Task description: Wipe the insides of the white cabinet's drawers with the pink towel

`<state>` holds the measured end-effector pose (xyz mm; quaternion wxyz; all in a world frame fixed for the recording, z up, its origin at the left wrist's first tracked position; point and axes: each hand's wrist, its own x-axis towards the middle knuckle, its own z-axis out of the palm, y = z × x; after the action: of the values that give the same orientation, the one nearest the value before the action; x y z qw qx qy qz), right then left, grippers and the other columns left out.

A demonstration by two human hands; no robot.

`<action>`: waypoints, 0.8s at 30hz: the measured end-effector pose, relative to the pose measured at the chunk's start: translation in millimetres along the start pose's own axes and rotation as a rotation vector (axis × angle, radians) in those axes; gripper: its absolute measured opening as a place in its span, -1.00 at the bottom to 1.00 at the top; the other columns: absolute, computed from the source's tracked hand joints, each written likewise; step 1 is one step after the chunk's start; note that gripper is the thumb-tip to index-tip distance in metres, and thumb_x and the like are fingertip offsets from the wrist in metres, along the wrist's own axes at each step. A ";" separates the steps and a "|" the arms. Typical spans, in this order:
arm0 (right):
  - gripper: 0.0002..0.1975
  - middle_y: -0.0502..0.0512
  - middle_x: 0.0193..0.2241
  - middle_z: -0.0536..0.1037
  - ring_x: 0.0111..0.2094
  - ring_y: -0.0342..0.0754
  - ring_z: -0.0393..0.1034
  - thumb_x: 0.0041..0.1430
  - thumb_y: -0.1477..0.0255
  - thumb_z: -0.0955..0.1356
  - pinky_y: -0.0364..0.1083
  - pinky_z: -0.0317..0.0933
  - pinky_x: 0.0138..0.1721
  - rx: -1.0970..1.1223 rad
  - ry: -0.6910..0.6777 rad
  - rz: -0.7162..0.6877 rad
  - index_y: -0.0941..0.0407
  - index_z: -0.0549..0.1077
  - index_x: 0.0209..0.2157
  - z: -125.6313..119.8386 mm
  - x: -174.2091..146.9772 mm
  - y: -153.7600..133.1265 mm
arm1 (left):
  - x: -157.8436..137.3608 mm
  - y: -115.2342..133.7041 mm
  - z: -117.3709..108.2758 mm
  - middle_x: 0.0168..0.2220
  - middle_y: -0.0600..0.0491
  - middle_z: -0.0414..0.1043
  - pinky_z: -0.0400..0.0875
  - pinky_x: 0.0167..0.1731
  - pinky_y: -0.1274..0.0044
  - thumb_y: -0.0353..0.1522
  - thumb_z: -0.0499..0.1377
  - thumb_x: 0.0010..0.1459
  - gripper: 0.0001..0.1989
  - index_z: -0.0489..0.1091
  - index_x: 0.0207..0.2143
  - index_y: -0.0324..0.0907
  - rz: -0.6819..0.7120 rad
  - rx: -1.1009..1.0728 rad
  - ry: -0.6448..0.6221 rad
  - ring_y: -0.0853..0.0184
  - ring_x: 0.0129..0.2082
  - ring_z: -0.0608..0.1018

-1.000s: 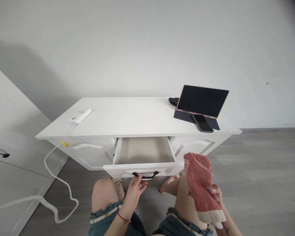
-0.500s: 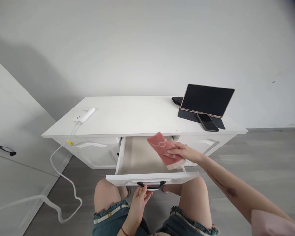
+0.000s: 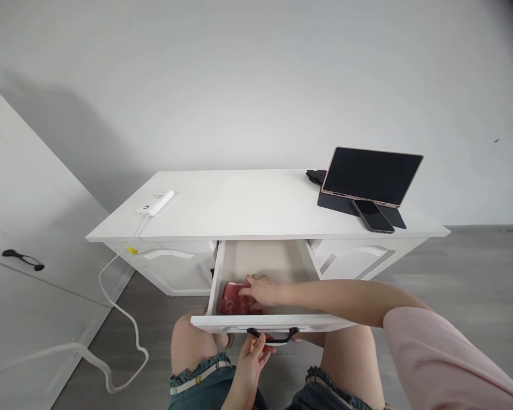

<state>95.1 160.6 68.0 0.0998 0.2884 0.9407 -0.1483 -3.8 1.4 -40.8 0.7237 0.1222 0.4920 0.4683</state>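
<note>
The desk drawer (image 3: 282,256) is pulled out towards me. A folded red cloth (image 3: 233,299) with a pale pattern and a whitish edge lies in its front left corner. My right hand (image 3: 260,290) reaches into the drawer from the right, palm down. Its fingers are apart and rest on the right part of the cloth, hiding some of it. Below the drawer front, my left hand (image 3: 253,353) has its thumb and fingers curled at the left end of the black handle (image 3: 282,339), gripping it.
On the white desk (image 3: 239,205), a tablet (image 3: 371,176) stands at the right, with a phone (image 3: 373,216) before it and a black item (image 3: 315,176) behind. A white power bank (image 3: 156,204) at the left trails a white cable (image 3: 130,319). A cabinet (image 3: 38,188) stands at the left.
My right hand has brought the red cloth down and leftwards into the drawer's front left corner, and its fingers have loosened. My left hand stays at the handle. The view has shifted slightly.
</note>
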 end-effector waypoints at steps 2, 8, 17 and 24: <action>-0.54 0.26 0.00 0.33 -0.05 0.20 0.32 0.13 0.24 0.34 0.06 0.27 -0.19 -0.046 0.021 -0.123 -0.06 0.34 0.09 11.7 0.9 -4.0 | 1.9 -1.4 -1.8 -0.47 0.09 0.46 0.36 -0.20 0.43 -0.02 0.41 -0.37 -0.46 0.17 -0.59 -0.12 -0.008 0.007 -0.006 0.31 -0.44 0.54; -0.59 0.18 -0.01 0.36 -0.09 0.16 0.32 0.24 0.34 0.23 0.05 0.28 -0.23 -0.118 0.051 -0.134 -0.17 0.29 0.12 29.1 13.7 4.8 | 0.4 0.1 -0.3 -0.38 0.07 0.51 0.36 -0.20 0.40 0.00 0.40 -0.36 -0.46 0.18 -0.58 -0.11 0.006 0.013 -0.003 0.30 -0.46 0.54; -0.56 0.23 0.17 0.19 0.09 0.30 0.17 0.27 0.45 0.15 0.32 0.09 -0.04 0.002 0.037 0.216 -0.15 0.27 0.13 0.9 63.2 47.4 | -7.8 8.3 5.1 -0.39 0.05 0.52 0.36 -0.27 0.44 -0.01 0.39 -0.31 -0.49 0.18 -0.59 -0.12 0.029 0.008 -0.044 0.32 -0.48 0.53; -0.32 0.32 0.25 0.02 0.20 0.31 0.01 0.08 0.39 0.34 0.22 0.05 0.05 0.132 0.030 0.307 0.00 0.09 0.24 -12.0 84.1 70.2 | -12.4 10.7 10.5 -0.38 0.03 0.51 0.36 -0.25 0.41 -0.05 0.38 -0.26 -0.54 0.21 -0.59 -0.12 0.050 0.022 -0.003 0.29 -0.48 0.52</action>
<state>65.6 263.2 40.8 0.0882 0.4367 0.8752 -0.1885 -2.1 0.2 -21.5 0.7111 0.1430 0.4926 0.4808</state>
